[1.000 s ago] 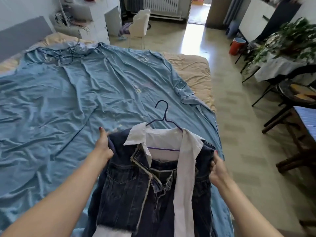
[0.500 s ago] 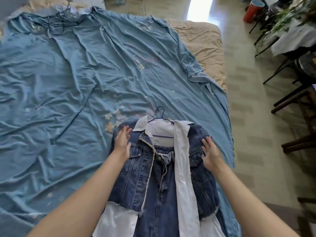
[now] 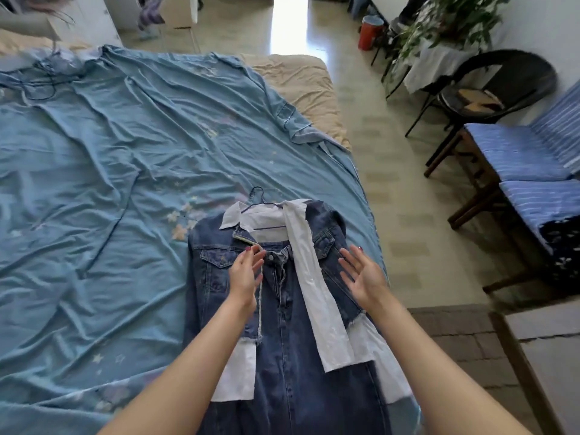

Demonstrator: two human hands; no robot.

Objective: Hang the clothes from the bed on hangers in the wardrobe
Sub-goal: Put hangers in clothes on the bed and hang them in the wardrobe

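Denim jacket [image 3: 216, 268] lies flat beneath both open hands' grip, unheld.

Pale tiled floor [image 3: 392, 171], black wicker chair [image 3: 514, 80], blue-striped bench [image 3: 518, 155], leafy plant [image 3: 445, 23], bright doorway glare [image 3: 288, 20].
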